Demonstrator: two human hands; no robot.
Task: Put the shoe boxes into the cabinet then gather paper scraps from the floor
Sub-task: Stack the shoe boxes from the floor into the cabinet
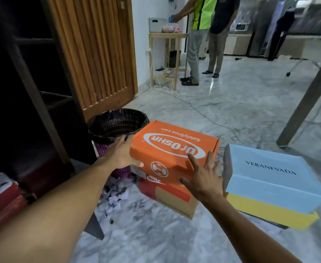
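An orange shoe box (171,147) lies on top of a second orange-and-brown box (174,200) on the marble floor. My left hand (121,152) holds its left side, thumb over the near corner. My right hand (203,175) is spread with straight fingers at the box's near right corner. Just right of it a light blue shoe box (269,177) sits on a yellow one (269,213). Crumpled paper scraps (116,194) lie on the floor left of the stack. The dark open cabinet (23,92) stands at the left.
A black woven waste bin (117,122) stands behind the orange box, beside a slatted wooden door (99,54). Red boxes (0,204) lie at the lower left. A table leg (307,95) slants at the right. Two people (199,35) stand at the back; a cable (203,114) crosses the floor.
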